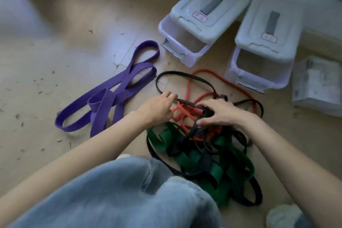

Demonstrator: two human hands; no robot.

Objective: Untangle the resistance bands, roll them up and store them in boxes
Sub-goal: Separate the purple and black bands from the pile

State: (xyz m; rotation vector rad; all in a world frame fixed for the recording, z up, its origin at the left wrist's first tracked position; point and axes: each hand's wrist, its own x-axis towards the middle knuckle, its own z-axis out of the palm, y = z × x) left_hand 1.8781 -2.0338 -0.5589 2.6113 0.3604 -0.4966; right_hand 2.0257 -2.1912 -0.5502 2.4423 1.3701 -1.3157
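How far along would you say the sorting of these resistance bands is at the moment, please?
Early. Done: the purple band lies apart from the pile, unrolled. In hand: the left hand pulls a thin black band while the right hand works at the knot of red, black and green bands. Left: untangling the rest, rolling everything, and filling the two boxes, which show nothing inside through their open fronts.

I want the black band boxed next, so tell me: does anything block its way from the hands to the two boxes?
Yes. The black band, gripped by the left hand and right hand, is knotted with the red band and green band. Both boxes have their lids slid back, partly open.
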